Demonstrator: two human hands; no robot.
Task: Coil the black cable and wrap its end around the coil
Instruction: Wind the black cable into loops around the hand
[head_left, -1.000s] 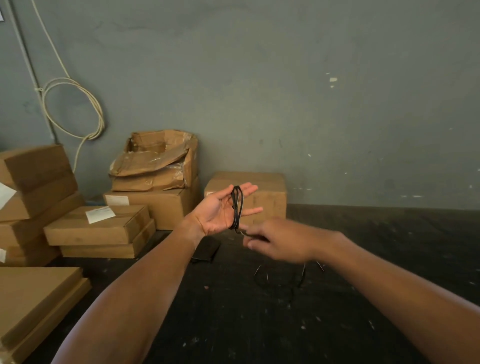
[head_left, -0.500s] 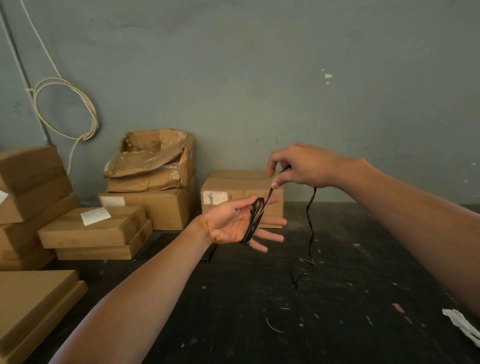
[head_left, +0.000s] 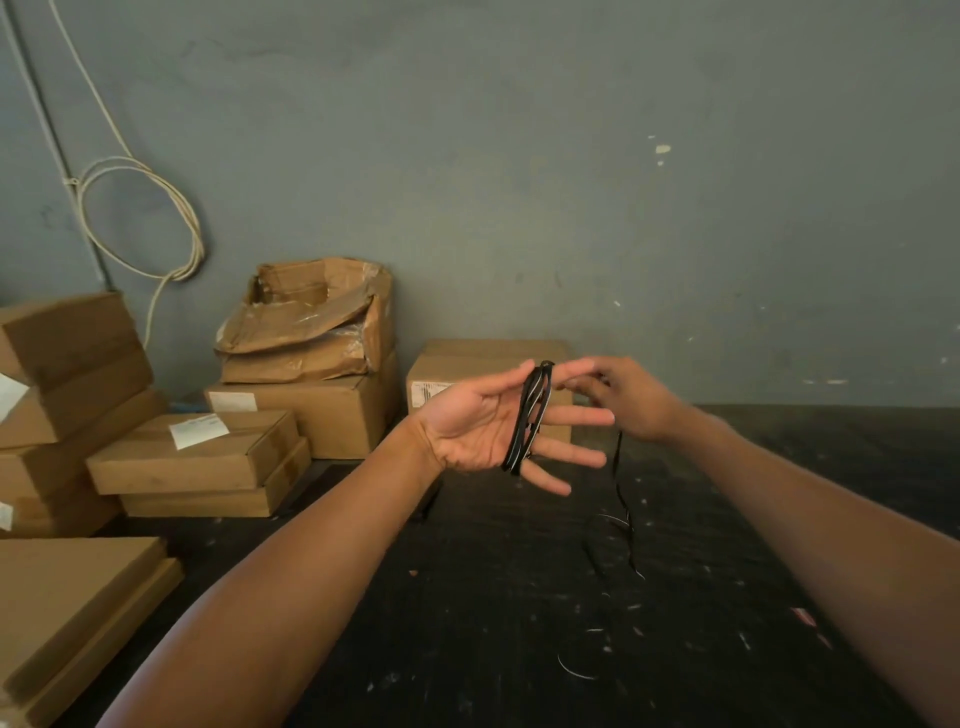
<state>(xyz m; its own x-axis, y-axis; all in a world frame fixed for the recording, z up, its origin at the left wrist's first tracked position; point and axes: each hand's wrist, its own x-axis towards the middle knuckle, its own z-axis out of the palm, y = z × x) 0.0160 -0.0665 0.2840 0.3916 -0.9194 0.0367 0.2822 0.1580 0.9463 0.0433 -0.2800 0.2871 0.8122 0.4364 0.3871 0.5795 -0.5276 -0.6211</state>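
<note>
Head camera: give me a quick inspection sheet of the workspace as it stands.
Surface: dark floor, scuffed, with pale specks.
Job's things: black cable looped around the left hand's fingers; its free length hangs from the right hand to the floor.
Clutter: small scraps on the floor.
Hands: left hand open, palm up; right hand pinching the cable.
Cables: white cord coiled on the wall.
Surroundings: stacked cardboard boxes; grey wall.
</note>
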